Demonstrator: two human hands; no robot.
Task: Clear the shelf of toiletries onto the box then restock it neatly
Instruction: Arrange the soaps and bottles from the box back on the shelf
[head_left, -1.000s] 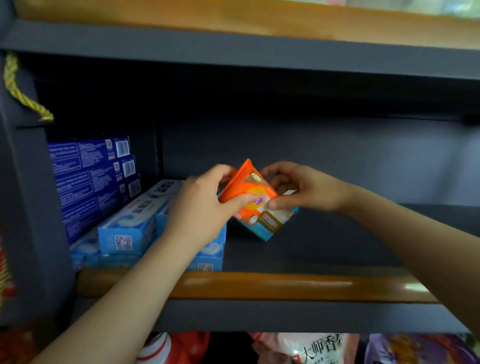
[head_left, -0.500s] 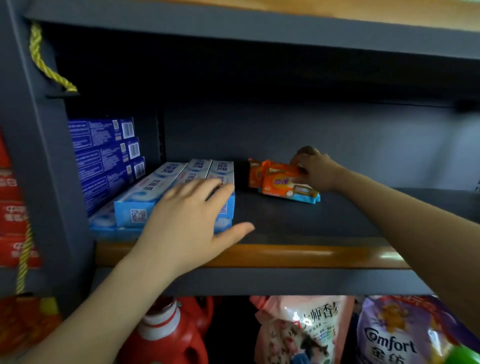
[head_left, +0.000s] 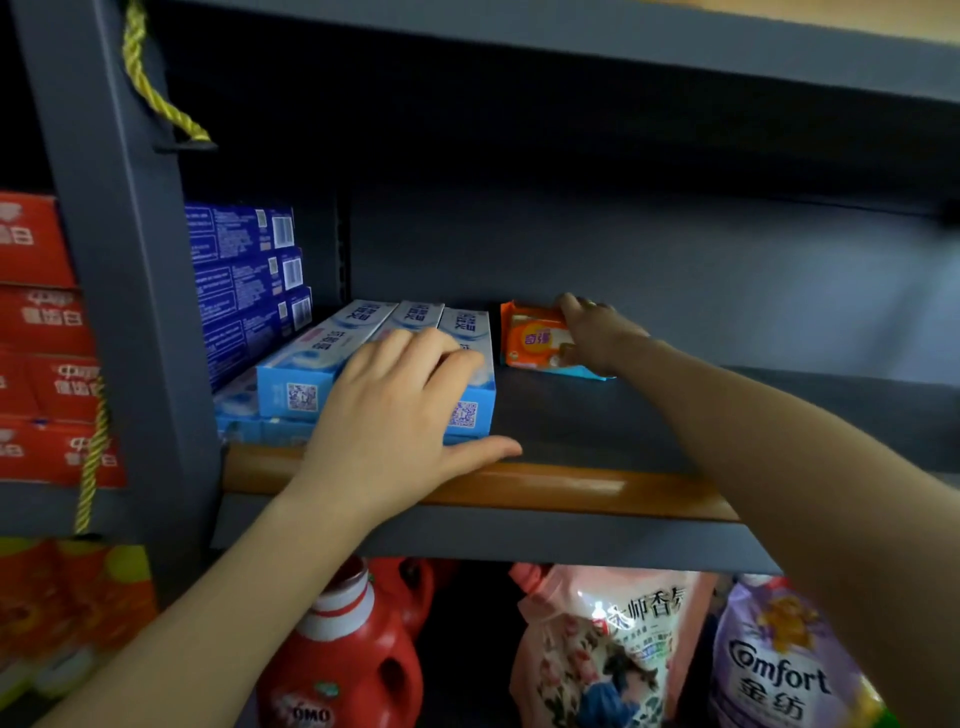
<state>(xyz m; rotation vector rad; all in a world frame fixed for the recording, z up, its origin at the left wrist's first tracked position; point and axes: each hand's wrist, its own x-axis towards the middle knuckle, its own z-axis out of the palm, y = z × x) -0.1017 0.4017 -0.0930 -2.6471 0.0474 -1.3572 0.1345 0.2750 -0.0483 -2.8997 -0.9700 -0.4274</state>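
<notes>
My left hand (head_left: 400, 415) covers the near end of the middle light-blue box (head_left: 374, 358), and its wrist hides part of the shelf (head_left: 597, 415) lip. My right hand (head_left: 597, 338) blocks the right half of the orange packet (head_left: 535, 338), so I cannot read its full label. The dark-blue boxes (head_left: 249, 280) are partly cut off by the upright, the shelf's back corners are too dim to make out, and the bags and red bottle (head_left: 343, 654) below run out of view.

Since half a second ago the camera has shifted a little right, showing more of the red boxes (head_left: 41, 338) on the neighbouring bay. My left hand has moved up from the shelf edge onto the light-blue boxes. The orange packet now stands more upright against the shelf's back.

My left hand lies flat, fingers straight and spread over the box tops, thumb stretched along the wooden lip. My right hand pinches the packet, fingers over its top edge, thumb below. The packet rests on the shelf just right of the light-blue boxes.
</notes>
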